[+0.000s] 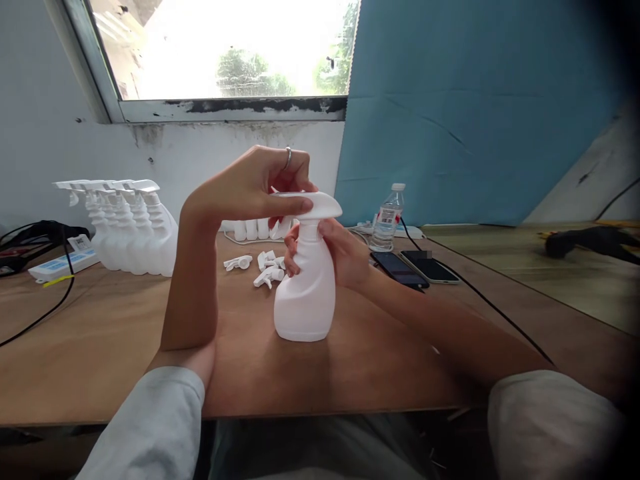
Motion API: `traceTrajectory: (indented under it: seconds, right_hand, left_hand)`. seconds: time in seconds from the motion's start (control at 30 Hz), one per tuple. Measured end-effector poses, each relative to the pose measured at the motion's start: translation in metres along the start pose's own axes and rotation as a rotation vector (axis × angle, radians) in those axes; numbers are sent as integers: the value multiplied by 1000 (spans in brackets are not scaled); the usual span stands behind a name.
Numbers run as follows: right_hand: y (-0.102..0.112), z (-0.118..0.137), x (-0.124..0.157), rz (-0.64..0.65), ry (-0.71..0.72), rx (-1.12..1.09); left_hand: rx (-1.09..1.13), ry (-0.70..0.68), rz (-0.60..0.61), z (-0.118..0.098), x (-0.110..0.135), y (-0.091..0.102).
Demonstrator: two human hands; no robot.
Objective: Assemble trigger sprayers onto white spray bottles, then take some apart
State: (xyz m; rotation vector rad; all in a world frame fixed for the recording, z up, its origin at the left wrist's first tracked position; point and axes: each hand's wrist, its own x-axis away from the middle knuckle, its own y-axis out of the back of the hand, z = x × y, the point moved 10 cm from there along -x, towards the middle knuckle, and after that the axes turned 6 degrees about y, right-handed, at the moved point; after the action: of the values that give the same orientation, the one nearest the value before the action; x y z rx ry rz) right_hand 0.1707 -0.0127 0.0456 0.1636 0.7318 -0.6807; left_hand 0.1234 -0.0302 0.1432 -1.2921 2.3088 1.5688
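A white spray bottle (306, 303) stands upright on the brown table in front of me. On its neck sits a white spray head (325, 205), its rounded end pointing right. My left hand (270, 177) comes over the top, closed around the spray head, with the thumb along its near side and a ring on one finger. Around the bottle's neck and upper body my right hand (347, 253) is closed, fingers showing on the left side. Behind the bottle lie several loose white spray heads (270, 267). The trigger is hidden by my hands.
Several white spray bottles with heads (133, 230) stand in a row at the left, beside a power strip (65, 265) and black cables. At the right are a clear water bottle (387, 223) and two phones (430, 265). More white bottles (255, 230) stand near the wall.
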Motion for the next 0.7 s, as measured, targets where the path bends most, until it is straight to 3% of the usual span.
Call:
traceTrajectory:
  seconds: [0.7]
  right_hand:
    - [1,4,4,-28,7,54]
  left_hand:
    - [22,-13,6,-1,0,-1]
